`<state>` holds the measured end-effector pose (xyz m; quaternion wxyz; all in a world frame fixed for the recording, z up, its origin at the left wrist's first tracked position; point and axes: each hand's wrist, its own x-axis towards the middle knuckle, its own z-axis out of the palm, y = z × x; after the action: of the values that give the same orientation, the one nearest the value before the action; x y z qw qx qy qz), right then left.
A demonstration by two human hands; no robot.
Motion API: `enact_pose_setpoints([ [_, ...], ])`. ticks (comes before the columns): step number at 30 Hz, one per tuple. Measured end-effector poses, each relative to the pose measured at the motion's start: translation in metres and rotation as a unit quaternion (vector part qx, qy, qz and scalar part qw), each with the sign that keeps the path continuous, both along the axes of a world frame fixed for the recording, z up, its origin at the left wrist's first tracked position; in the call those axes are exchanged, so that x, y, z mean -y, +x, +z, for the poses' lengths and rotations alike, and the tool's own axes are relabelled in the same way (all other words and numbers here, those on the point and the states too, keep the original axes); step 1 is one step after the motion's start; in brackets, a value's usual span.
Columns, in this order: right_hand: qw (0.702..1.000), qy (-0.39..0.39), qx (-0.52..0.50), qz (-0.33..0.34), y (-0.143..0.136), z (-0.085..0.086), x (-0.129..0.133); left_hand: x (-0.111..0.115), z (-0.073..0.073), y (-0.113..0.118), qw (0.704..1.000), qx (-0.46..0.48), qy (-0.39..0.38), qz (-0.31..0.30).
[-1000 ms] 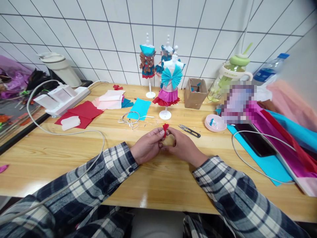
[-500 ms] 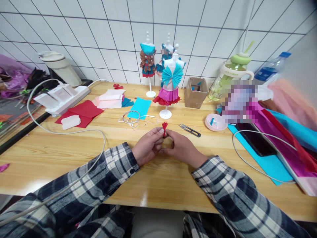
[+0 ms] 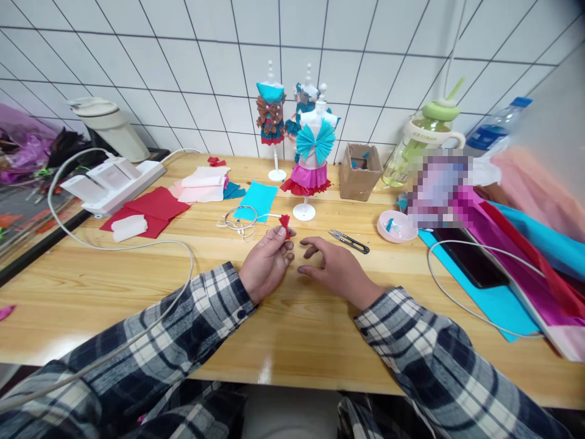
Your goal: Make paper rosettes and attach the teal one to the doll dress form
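Observation:
A small red paper bow (image 3: 285, 224) is pinched between the thumb and finger of my left hand (image 3: 269, 261). My right hand (image 3: 337, 268) is apart from it, fingers curved and spread, holding nothing. Beyond my right hand lie black-handled thread snips (image 3: 350, 240), blades to the left. Past the bow stands a white miniature dress form (image 3: 315, 171) wearing a turquoise pleated bow and a magenta skirt with a red hem. A coil of thin wire (image 3: 237, 221) rests beside a turquoise paper sheet (image 3: 256, 200), just beyond my left hand.
Two more dressed forms (image 3: 270, 116) stand at the tiled wall. Right of them are a small cardboard box (image 3: 361, 174) and a pink dish (image 3: 397, 231). Red paper (image 3: 164, 210) and a white power strip (image 3: 123, 183) lie left. A cable crosses my left sleeve; a phone (image 3: 470, 256) lies right.
My right hand has let go of the red bow and its fingers have opened. My left hand has moved slightly left with the bow.

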<state>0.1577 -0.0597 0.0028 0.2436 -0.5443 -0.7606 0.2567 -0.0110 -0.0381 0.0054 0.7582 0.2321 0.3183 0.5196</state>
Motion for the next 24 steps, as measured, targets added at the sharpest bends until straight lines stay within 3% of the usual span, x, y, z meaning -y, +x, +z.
enact_pose_setpoints([
  [11,1.000,0.003,0.006,-0.011,-0.008,-0.003,0.003,0.008,0.001,0.004,0.998,0.012,-0.004,-0.054],
  [17,1.000,0.016,0.018,-0.002,-0.002,-0.004,-0.001,0.003,-0.001,0.001,0.999,0.011,0.006,-0.044],
  [21,0.997,0.070,0.014,-0.018,0.003,-0.002,-0.003,0.000,-0.003,0.001,0.999,0.034,0.011,-0.032],
  [24,0.988,0.148,-0.033,0.016,0.000,0.001,0.001,0.000,-0.003,0.002,0.998,0.040,0.017,-0.034],
])
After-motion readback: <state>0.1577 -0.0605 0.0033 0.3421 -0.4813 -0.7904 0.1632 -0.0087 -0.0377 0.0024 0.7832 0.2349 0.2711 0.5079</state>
